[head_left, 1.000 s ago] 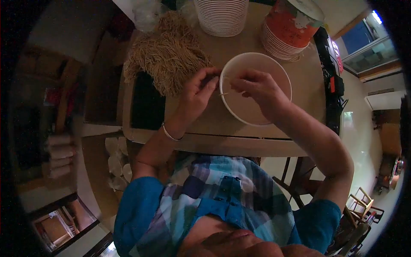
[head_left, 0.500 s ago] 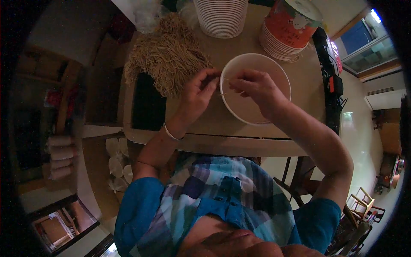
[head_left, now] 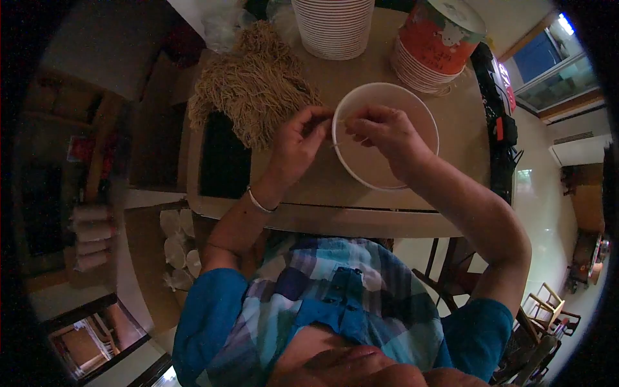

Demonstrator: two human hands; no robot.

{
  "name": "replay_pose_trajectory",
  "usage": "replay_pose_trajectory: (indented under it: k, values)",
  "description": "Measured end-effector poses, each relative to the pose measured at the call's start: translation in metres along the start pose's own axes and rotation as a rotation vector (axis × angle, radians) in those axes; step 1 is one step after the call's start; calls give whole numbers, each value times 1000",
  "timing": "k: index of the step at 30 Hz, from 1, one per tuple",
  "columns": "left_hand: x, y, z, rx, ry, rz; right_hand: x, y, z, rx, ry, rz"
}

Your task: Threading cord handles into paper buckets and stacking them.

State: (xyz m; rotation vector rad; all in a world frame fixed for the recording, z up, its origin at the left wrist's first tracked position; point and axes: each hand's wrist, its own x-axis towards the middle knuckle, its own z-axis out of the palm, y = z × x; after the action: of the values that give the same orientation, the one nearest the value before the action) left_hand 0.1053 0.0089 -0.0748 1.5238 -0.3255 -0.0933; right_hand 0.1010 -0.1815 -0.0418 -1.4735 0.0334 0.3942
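A large white paper bucket (head_left: 387,175) stands on the table, its open mouth up. Against the outside of its left wall is my left hand (head_left: 298,143), the thumb and fingers curled together at the rim. What those fingertips hold is hidden. Inside the mouth, close to the same wall, my right hand (head_left: 388,132) pinches a thin pale string (head_left: 342,121), of which only a little shows. A heap of tan strings (head_left: 251,84) lies just beyond my left hand.
A tall stack of white buckets (head_left: 334,29) stands at the back. To its right is a stack of printed orange buckets (head_left: 433,48). Black equipment (head_left: 495,122) lines the table's right edge. A cardboard box (head_left: 151,258) with pale round pieces sits at lower left.
Both hands keep nearly the same places at the bucket's left rim. The pale strand that stuck out by the rim shows less now. The view has shifted slightly.
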Motion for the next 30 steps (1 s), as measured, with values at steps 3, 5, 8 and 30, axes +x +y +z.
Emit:
replay_pose_trajectory:
  k: [3, 5, 8, 30]
  values:
    - [0, 3, -1, 62, 3, -24, 1, 3, -2, 2, 4, -2]
    - [0, 3, -1, 64, 3, -26, 2, 4, -3, 6, -1, -12]
    - [0, 4, -1, 51, -6, -25, 1, 2, -4, -30, 0, -3]
    - [-2, 5, -1, 113, 28, -1, 3, 0, 5, -95, 2, -16]
